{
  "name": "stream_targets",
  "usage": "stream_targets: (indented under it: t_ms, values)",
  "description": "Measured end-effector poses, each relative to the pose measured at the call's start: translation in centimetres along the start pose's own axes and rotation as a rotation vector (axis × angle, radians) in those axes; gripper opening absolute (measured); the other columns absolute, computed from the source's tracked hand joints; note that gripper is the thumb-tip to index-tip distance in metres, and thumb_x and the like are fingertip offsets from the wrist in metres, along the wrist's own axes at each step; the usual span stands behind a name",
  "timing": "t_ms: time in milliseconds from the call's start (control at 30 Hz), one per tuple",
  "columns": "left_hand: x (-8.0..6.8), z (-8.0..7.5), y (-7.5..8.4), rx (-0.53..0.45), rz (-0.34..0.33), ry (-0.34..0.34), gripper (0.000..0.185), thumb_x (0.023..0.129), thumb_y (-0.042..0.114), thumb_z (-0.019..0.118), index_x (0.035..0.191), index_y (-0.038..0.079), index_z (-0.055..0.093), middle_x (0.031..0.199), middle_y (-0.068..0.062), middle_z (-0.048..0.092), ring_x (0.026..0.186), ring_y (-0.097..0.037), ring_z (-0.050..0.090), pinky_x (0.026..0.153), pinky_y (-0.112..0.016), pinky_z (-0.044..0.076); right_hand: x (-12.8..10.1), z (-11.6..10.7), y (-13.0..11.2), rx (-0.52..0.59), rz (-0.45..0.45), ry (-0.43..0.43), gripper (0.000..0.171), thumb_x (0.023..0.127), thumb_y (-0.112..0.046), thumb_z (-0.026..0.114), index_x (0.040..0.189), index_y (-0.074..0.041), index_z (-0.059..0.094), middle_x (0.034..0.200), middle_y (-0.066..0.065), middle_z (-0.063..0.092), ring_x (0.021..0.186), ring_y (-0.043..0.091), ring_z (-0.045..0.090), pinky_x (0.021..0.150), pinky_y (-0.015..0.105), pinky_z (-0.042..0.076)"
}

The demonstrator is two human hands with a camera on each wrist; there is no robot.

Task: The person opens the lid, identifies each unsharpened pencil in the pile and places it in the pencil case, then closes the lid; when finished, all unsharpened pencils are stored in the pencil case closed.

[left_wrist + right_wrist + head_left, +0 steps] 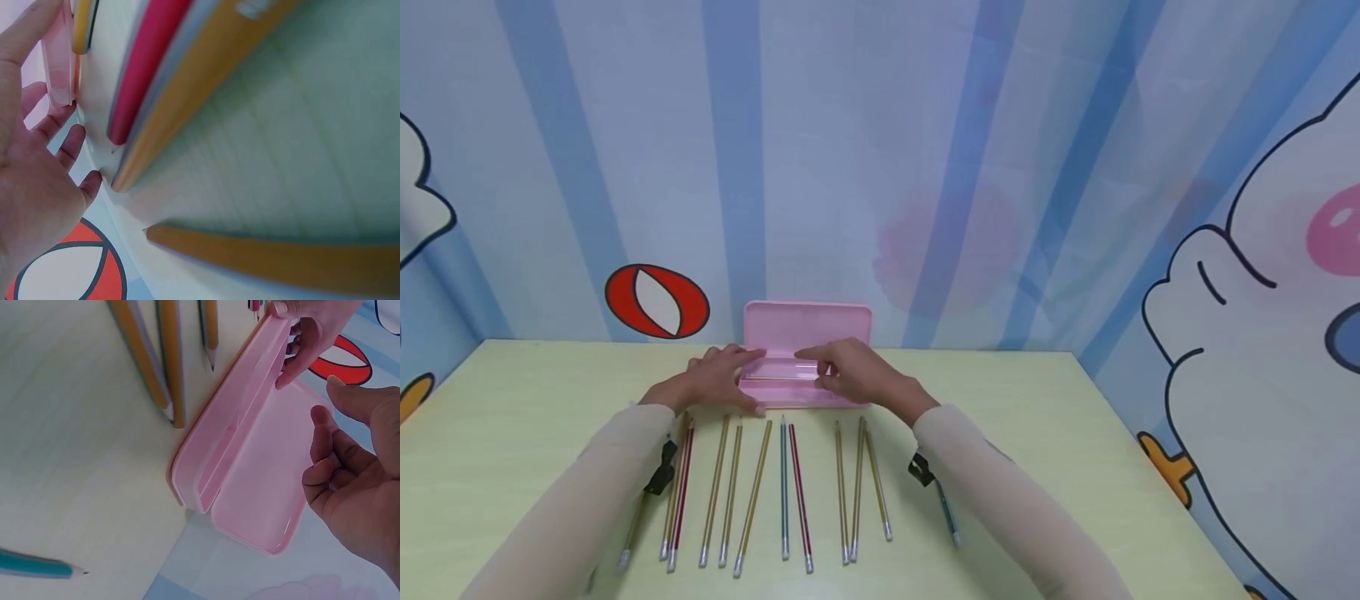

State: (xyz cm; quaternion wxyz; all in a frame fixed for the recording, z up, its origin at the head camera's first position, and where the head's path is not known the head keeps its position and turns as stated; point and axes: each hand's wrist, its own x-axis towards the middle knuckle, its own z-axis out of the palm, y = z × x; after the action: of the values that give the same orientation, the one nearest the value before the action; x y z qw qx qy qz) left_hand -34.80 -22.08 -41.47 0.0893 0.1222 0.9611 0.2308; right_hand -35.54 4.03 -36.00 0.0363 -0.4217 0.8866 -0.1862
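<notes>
- Nearest us, a row of pencils (790,492) lies on the table (1075,433), long axes running front to back, tips toward the case.
- Pink pencil case (805,367) sits beyond them, long axis left to right, lid up against the wall.
- Left hand (711,379): fingers loosely spread, touching the case's left end.
- Right hand (853,373): fingers relaxed over the right end, gripping nothing.
- No readable writing.
</notes>
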Motion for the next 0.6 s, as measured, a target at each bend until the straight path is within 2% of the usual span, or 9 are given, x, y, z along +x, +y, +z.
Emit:
stream_targets:
  t_ms: [267,400,600]
  values:
    - [-0.2,-0.1,0.2,-0.010,0.005,0.004,0.108,0.070,0.048,0.085,0.157,0.014,0.031,0.155,-0.023,0.034,0.135,-0.046,0.031,0.110,-0.070,0.028,-3.2,0.1,0.2,0.044,-0.009,-0.007,0.057,0.094,-0.011,0.069,0.148,-0.014,0.050,0.094,0.003,0.073,0.079,0.010,0.064,0.068,0.020,0.052]
    - [-0.1,-0.1,0.4,-0.001,0.015,0.005,0.106,0.071,0.047,0.085,0.156,0.012,0.032,0.154,-0.025,0.035,0.134,-0.046,0.032,0.110,-0.070,0.028,-4.4,0.3,0.2,0.055,0.021,-0.008,0.059,0.094,-0.014,0.070,0.149,-0.015,0.049,0.097,0.004,0.073,0.080,0.010,0.066,0.067,0.021,0.052]
    - [-0.1,0.0,0.4,-0.004,0.017,0.003,0.105,0.072,0.046,0.085,0.156,0.010,0.032,0.153,-0.026,0.034,0.135,-0.047,0.031,0.110,-0.071,0.027,-5.8,0.6,0.2,0.089,0.041,-0.043,0.066,0.093,-0.013,0.071,0.152,-0.014,0.043,0.107,0.011,0.073,0.090,0.016,0.071,0.077,0.023,0.056]
